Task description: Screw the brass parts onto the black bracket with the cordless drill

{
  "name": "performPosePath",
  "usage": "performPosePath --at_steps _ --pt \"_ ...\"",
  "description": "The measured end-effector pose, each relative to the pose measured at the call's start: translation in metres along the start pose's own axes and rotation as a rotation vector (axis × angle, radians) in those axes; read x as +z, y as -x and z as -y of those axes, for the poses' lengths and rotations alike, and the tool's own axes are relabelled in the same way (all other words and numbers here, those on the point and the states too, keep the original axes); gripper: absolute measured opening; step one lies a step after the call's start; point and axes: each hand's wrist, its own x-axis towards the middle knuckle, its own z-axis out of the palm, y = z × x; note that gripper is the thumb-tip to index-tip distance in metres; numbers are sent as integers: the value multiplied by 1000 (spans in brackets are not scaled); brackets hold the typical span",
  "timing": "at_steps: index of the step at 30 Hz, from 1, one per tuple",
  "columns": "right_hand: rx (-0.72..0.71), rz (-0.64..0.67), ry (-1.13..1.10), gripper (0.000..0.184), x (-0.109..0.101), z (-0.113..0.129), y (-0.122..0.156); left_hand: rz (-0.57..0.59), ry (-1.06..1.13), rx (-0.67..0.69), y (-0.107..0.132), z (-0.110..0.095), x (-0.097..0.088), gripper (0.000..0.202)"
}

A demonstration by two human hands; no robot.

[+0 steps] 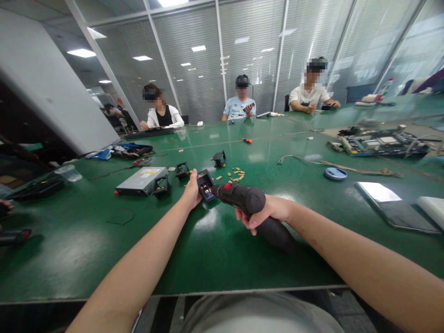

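My left hand (193, 190) is closed on the left side of a small black plastic housing (207, 186), tilted so that its open face with metal parts inside points toward me. A black cordless screwdriver (239, 196) with a red switch fills my right hand (258, 213), fingers wrapped round its grip. Its front end meets the right edge of the housing; the tip itself is hard to make out. Just beyond lie several small brass-coloured plates (236, 175). Other black plastic housings stand close by: one (219, 159) behind, one (182, 170) to the left, one (161, 186) nearer me.
A silver disc drive (141, 181) lies left on the green table (194, 259). To the right are a blue round lid (335, 174), a cable (329, 163), a flat dark panel (395, 208) and circuit boards (385, 141). Several people sit across the table.
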Motion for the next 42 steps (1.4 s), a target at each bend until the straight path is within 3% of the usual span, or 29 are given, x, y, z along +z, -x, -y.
performPosePath --at_steps 42 --pt "23 -12 -35 39 -4 -10 -5 -10 47 19 -5 4 -8 48"
